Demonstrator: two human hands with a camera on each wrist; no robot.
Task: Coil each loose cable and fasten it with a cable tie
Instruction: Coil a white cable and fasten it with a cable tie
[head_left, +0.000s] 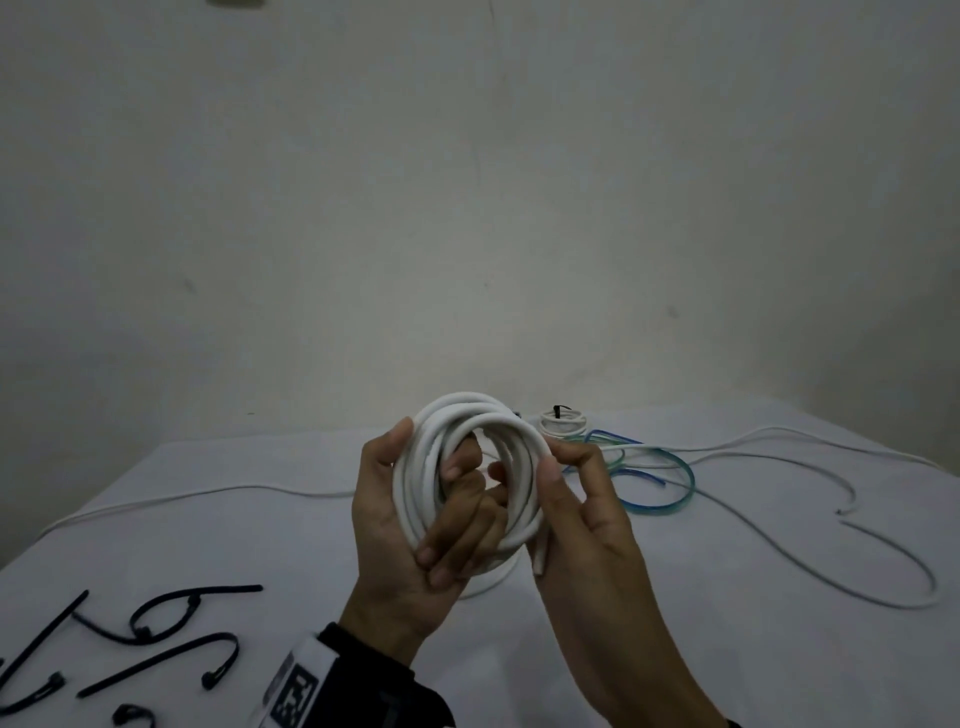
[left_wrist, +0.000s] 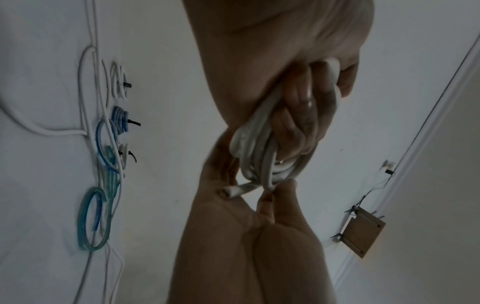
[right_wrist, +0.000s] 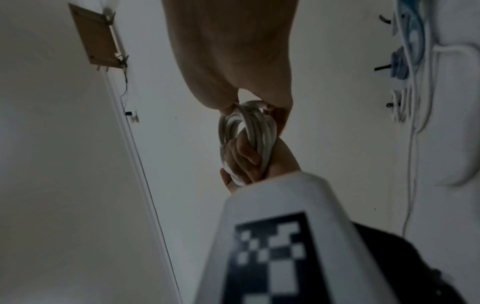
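A coil of thick white cable (head_left: 467, 415) is held upright above the table. My left hand (head_left: 423, 499) grips its left side, thumb over the outside and fingers curled through the middle. On the right side my right hand (head_left: 524, 470) pinches the coil between thumb and fingers, and the cable's cut end (head_left: 540, 556) hangs by that palm. The left wrist view shows the coil (left_wrist: 259, 148) in my left hand (left_wrist: 298, 115) and the cut end (left_wrist: 231, 192) against the right hand. The right wrist view shows my right hand (right_wrist: 254, 105) pinching the coil (right_wrist: 257, 127).
Several black cable ties (head_left: 156, 618) lie at the table's near left. Loose white cables (head_left: 883, 561) trail across the white cloth (head_left: 260, 545). A blue-green cable (head_left: 670, 467) and a tied white coil (head_left: 561, 421) sit at the back, near the wall.
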